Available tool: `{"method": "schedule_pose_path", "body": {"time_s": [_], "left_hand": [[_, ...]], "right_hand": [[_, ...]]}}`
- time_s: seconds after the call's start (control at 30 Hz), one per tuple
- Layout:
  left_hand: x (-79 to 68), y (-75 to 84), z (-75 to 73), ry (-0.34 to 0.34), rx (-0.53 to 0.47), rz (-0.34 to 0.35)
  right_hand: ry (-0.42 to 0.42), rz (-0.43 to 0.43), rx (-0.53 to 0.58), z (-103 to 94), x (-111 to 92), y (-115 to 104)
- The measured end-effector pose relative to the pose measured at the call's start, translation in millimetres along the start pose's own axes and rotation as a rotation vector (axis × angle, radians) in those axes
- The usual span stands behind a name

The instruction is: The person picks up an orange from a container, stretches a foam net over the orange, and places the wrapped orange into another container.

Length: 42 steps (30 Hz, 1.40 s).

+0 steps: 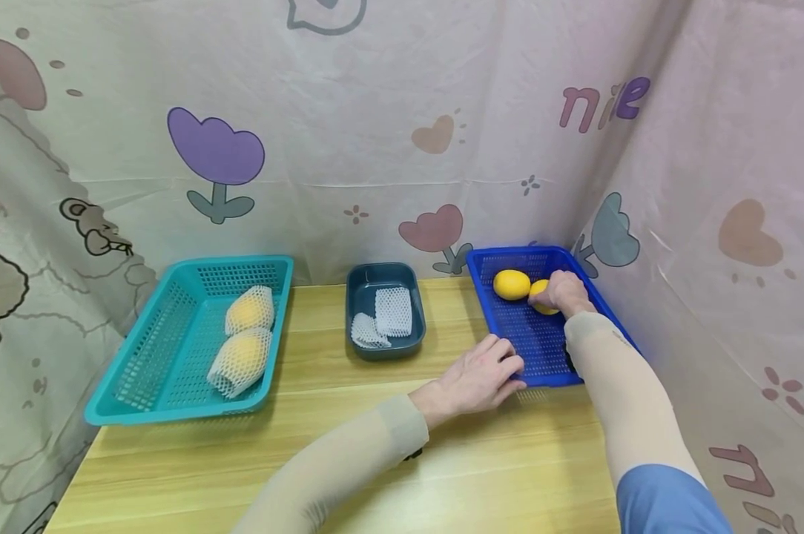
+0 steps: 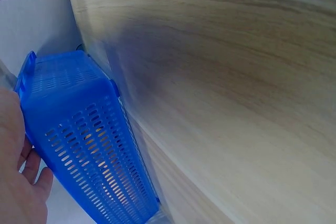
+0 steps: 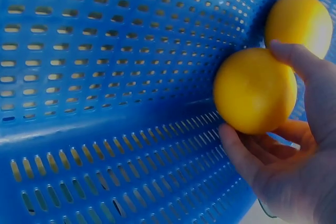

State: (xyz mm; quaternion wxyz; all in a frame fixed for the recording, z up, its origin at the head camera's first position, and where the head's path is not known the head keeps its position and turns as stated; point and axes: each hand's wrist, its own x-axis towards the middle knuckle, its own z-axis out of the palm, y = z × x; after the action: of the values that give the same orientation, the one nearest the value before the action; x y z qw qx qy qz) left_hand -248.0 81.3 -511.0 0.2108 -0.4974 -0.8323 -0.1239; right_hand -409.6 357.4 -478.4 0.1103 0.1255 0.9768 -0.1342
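Yellow fruit (image 3: 255, 91) sits inside the blue basket (image 1: 534, 340), toward the far end, and your right hand (image 1: 565, 293) has it. Your right thumb presses one side and your fingers bend round the other, so you are gripping it.

It should feel light enough for one hand, and firm, not squishy. The skin may be a bit slippery, and a round thing like this could roll off if you let it go loose. It probably won't break, but a hard squeeze or a drop might bruise it. The best place to hold is round its fat middle, with your thumb across from your fingers.

It is bright yellow, plump and bare, with smooth-looking skin. Another fruit (image 1: 511, 285), just as yellow, lies right beside it; I can't tell if they touch.

Your left hand (image 1: 472, 374) is at the basket's near corner. Its fingers bend at the rim, but I can't tell if they pinch it.
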Motion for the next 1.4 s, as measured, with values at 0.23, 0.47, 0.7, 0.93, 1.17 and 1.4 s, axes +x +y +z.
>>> {"method": "schedule_pose_path", "body": {"time_s": [0.23,0.47,0.7,0.93,1.17,1.4], "left_hand": [[0.8,0.3,-2.9,-0.028,-0.002,-0.005],[1.4,0.3,-4.4,-0.045,0.001,-0.004],[1.3,-0.7,-3.8,-0.031,-0.006,-0.002],[1.7,-0.7,-4.6,-0.039,0.0,-0.007],[1.2,-0.1,-5.0,-0.041,-0.005,-0.018],[1.5,1.3,-6.5,-0.063,-0.002,-0.023]], "right_hand": [[-0.106,0.041,0.062,-1.5,-4,1],[-0.089,0.039,0.111,0.9,-5,8],[-0.082,0.04,0.197,-5.4,-7,9],[-0.054,0.02,0.263,-21.6,-11,0],[-0.029,-0.018,0.284,-37.2,-17,-1],[-0.009,-0.043,0.292,-45.2,-23,-1]]}}
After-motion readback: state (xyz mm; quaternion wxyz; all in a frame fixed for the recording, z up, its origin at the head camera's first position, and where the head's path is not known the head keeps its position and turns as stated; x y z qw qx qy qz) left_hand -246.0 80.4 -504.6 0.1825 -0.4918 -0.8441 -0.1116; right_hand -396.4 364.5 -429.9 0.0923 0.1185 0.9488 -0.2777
